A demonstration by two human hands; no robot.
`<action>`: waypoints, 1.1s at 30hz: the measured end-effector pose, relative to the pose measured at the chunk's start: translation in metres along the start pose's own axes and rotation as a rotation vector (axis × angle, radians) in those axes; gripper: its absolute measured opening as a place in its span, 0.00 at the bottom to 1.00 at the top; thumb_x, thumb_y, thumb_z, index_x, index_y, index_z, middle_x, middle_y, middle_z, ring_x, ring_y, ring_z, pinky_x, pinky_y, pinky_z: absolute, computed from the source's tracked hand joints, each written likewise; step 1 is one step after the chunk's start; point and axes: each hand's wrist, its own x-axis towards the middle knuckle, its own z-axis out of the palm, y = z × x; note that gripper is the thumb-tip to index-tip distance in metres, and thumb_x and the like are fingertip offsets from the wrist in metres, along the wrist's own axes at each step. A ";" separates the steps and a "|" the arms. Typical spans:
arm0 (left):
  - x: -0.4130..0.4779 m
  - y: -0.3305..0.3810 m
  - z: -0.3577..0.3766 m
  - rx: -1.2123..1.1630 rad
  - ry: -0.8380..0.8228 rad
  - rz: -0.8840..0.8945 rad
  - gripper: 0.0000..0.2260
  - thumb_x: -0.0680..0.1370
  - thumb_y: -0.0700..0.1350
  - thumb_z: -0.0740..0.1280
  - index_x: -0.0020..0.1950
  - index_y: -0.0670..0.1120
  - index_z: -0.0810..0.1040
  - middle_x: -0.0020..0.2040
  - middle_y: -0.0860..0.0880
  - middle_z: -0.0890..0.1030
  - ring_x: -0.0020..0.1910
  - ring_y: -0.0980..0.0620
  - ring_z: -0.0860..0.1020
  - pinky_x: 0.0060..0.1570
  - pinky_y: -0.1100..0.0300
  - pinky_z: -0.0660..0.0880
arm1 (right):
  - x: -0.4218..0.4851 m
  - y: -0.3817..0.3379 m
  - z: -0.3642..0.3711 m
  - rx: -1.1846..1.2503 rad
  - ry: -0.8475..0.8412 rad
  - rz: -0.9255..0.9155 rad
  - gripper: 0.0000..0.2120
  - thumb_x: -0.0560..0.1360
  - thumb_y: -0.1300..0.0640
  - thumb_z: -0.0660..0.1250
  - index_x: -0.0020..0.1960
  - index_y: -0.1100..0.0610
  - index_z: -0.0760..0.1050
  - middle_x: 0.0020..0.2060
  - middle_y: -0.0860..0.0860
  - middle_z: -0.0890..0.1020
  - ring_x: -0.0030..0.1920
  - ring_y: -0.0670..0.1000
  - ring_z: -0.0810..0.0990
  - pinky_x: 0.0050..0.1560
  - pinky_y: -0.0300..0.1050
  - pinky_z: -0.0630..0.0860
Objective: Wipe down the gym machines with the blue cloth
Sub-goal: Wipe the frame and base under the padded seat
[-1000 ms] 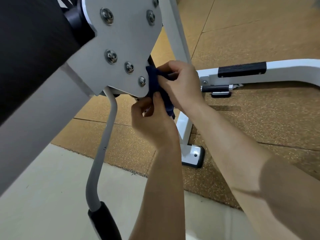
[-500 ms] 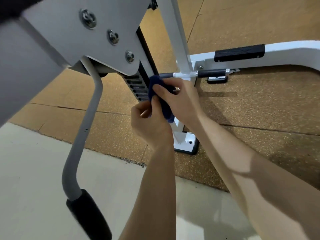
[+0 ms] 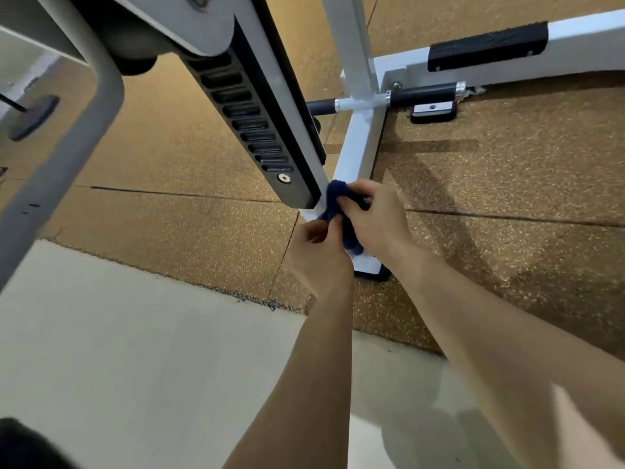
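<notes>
Two hands share one blue cloth (image 3: 334,198), and much of it is lost to me: only a bunched dark lump at the top and a short tail lower down show between the fingers. My right hand (image 3: 375,221) curls its fingers over the bunched part, which sits at the fingertips, touching the bottom corner of the slanted grey bar (image 3: 297,106). My left hand (image 3: 318,255) sits just below and to the left, pinching the cloth's lower edge between thumb and curled fingers. I cannot tell how much cloth lies inside either palm.

The bar runs out of the top of the view, so its upper end is cut off. Its black slotted strip (image 3: 250,123) ends in one screw (image 3: 284,178). The white frame (image 3: 358,143) passes behind the hands, which hide most of its foot plate (image 3: 368,265); one corner shows. One curved grey handle (image 3: 67,157) is cut off at the left edge. One black tread pad (image 3: 487,45) lies on the white rail, and two dark sleeves (image 3: 422,94) sit on the crossbar, the left one partly behind the bar.
</notes>
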 end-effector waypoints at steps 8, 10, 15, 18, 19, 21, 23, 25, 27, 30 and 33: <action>0.009 -0.018 -0.010 0.054 -0.095 0.075 0.04 0.73 0.45 0.76 0.40 0.50 0.82 0.37 0.55 0.83 0.37 0.63 0.80 0.38 0.71 0.73 | -0.011 0.024 0.013 0.020 0.057 0.060 0.03 0.77 0.55 0.71 0.45 0.52 0.78 0.39 0.42 0.80 0.43 0.43 0.80 0.44 0.43 0.76; 0.012 -0.007 -0.014 -0.026 -0.030 0.139 0.04 0.73 0.44 0.76 0.41 0.49 0.82 0.36 0.54 0.84 0.37 0.60 0.82 0.40 0.67 0.78 | -0.009 0.006 0.011 0.136 0.087 -0.022 0.05 0.76 0.55 0.73 0.43 0.50 0.78 0.39 0.43 0.81 0.39 0.38 0.79 0.38 0.35 0.75; 0.018 -0.028 -0.013 0.090 -0.108 0.182 0.03 0.74 0.46 0.74 0.43 0.50 0.82 0.38 0.56 0.84 0.39 0.61 0.82 0.43 0.63 0.79 | -0.011 0.026 0.015 0.002 0.058 -0.038 0.04 0.76 0.54 0.71 0.49 0.50 0.77 0.49 0.52 0.80 0.49 0.49 0.79 0.52 0.45 0.76; 0.019 -0.059 -0.006 0.264 -0.189 0.144 0.02 0.75 0.46 0.73 0.46 0.49 0.83 0.38 0.60 0.81 0.39 0.64 0.79 0.40 0.72 0.71 | -0.020 0.057 0.020 -0.098 -0.018 0.086 0.04 0.78 0.58 0.69 0.52 0.54 0.75 0.52 0.52 0.78 0.55 0.55 0.77 0.59 0.52 0.74; 0.021 -0.068 -0.003 0.311 -0.212 0.136 0.03 0.76 0.46 0.73 0.47 0.48 0.84 0.38 0.59 0.80 0.39 0.65 0.78 0.38 0.76 0.69 | -0.022 0.064 0.021 -0.111 -0.035 0.105 0.06 0.78 0.60 0.68 0.54 0.54 0.74 0.53 0.51 0.77 0.58 0.56 0.76 0.60 0.50 0.72; 0.025 -0.080 -0.001 0.372 -0.261 0.136 0.05 0.76 0.46 0.72 0.49 0.46 0.83 0.39 0.57 0.80 0.38 0.66 0.76 0.36 0.78 0.68 | -0.024 0.073 0.025 -0.143 -0.030 0.113 0.09 0.78 0.61 0.68 0.58 0.54 0.74 0.57 0.54 0.75 0.61 0.56 0.74 0.60 0.45 0.69; 0.029 -0.082 -0.002 0.400 -0.320 0.131 0.04 0.77 0.45 0.71 0.49 0.45 0.82 0.40 0.56 0.80 0.38 0.65 0.76 0.36 0.74 0.68 | -0.028 0.075 0.029 -0.173 -0.011 0.119 0.13 0.78 0.61 0.69 0.61 0.55 0.74 0.60 0.55 0.75 0.62 0.55 0.73 0.61 0.43 0.67; 0.033 -0.077 -0.006 0.378 -0.319 0.112 0.02 0.77 0.42 0.70 0.48 0.45 0.80 0.40 0.55 0.80 0.38 0.63 0.77 0.38 0.68 0.70 | -0.033 0.072 0.034 -0.149 0.022 0.150 0.12 0.77 0.59 0.71 0.59 0.54 0.74 0.59 0.55 0.76 0.60 0.54 0.75 0.59 0.42 0.68; 0.040 -0.067 -0.011 0.290 -0.224 0.130 0.02 0.77 0.41 0.70 0.46 0.45 0.78 0.41 0.55 0.79 0.40 0.59 0.78 0.44 0.62 0.72 | -0.034 0.059 0.038 -0.064 0.078 0.151 0.11 0.73 0.56 0.76 0.51 0.52 0.74 0.54 0.54 0.78 0.55 0.53 0.78 0.56 0.42 0.72; 0.051 -0.041 -0.021 0.165 -0.089 0.235 0.02 0.77 0.40 0.71 0.46 0.46 0.79 0.42 0.54 0.81 0.44 0.56 0.79 0.50 0.58 0.77 | -0.027 0.026 0.039 0.017 0.183 0.051 0.16 0.68 0.54 0.80 0.43 0.47 0.72 0.49 0.52 0.79 0.48 0.48 0.78 0.50 0.37 0.73; 0.053 -0.017 -0.028 0.059 0.009 0.341 0.01 0.76 0.39 0.71 0.46 0.43 0.80 0.41 0.55 0.80 0.40 0.64 0.77 0.44 0.69 0.75 | -0.026 0.002 0.039 0.046 0.269 -0.086 0.17 0.67 0.55 0.81 0.43 0.48 0.72 0.47 0.50 0.77 0.44 0.40 0.75 0.46 0.28 0.71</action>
